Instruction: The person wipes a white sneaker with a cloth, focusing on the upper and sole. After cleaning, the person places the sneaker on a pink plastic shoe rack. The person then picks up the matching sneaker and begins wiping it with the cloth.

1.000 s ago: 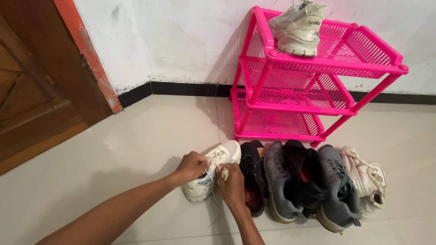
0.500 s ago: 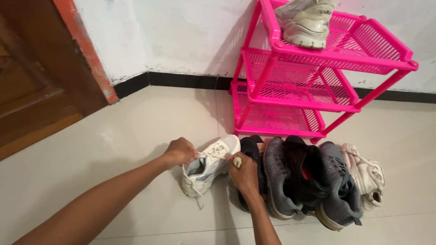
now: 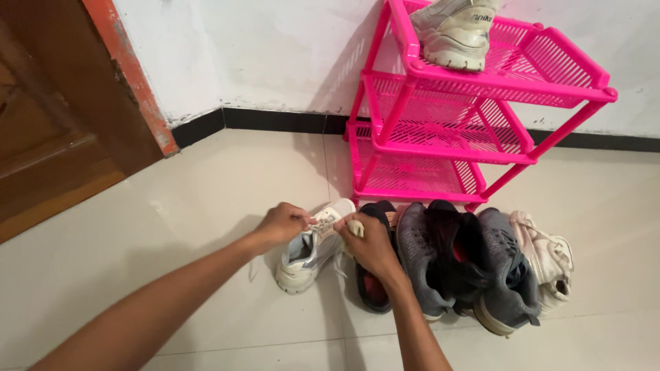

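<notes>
A white sneaker (image 3: pixel 306 254) stands on the tiled floor at the left end of a row of shoes. My left hand (image 3: pixel 280 225) pinches one of its laces on the left side, and my right hand (image 3: pixel 370 244) pinches the other lace on the right, both over the shoe's tongue. The laces run taut between the two hands. To the right lie a black shoe (image 3: pixel 372 288), a grey pair (image 3: pixel 505 282) with a black shoe on top, and a white sneaker (image 3: pixel 546 257).
A pink plastic three-tier rack (image 3: pixel 440 134) stands against the white wall, with a white sneaker (image 3: pixel 454 31) on its top shelf. A brown wooden door (image 3: pixel 55 117) with an orange frame is at the left. Pale floor tiles stretch to the left.
My hands have drawn in towards each other over the shoe's tongue with the laces. The view has shifted slightly.
</notes>
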